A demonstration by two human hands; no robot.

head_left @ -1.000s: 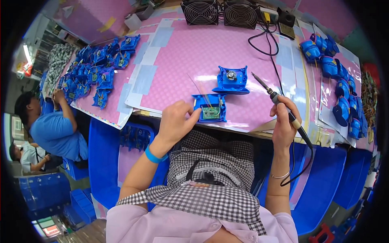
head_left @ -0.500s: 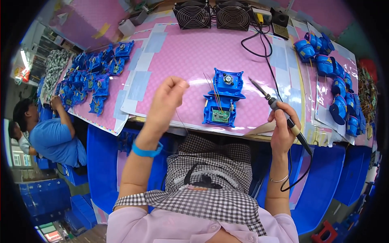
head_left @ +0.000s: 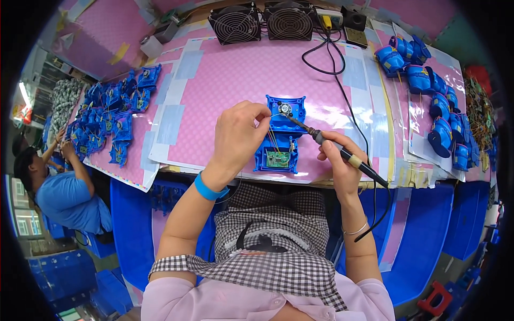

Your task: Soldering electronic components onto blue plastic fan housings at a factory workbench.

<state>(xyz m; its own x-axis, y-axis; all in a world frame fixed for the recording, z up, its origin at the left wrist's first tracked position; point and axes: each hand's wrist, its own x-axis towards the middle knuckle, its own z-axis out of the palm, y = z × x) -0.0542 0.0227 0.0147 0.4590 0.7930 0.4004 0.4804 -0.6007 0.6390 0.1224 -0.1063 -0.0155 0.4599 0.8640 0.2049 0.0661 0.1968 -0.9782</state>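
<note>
An opened blue plastic housing (head_left: 297,124) lies on the pink table mat in front of me, in two halves. Its far half carries a small round speaker (head_left: 285,108); a green circuit board (head_left: 278,159) with thin wires sits in the near half. My right hand (head_left: 343,163) grips a soldering iron (head_left: 317,136), whose tip meets the speaker's edge. At the speaker's left side, my left hand (head_left: 239,134) is closed in a pinch on a thin strand of solder wire (head_left: 274,114) that reaches the speaker. The fingertips partly hide the strand.
Blue housings with boards (head_left: 110,109) crowd the table's left side; several closed blue pieces (head_left: 440,107) stand at right. Two black fans (head_left: 289,22) and an iron stand (head_left: 354,33) line the back. The iron's black cord (head_left: 350,99) crosses the mat. A co-worker (head_left: 69,184) sits at left.
Both hands have come inward to the speaker: the left moved right with the solder wire, the right moved left, bringing the iron's tip onto the speaker. The whole view has shifted slightly.
</note>
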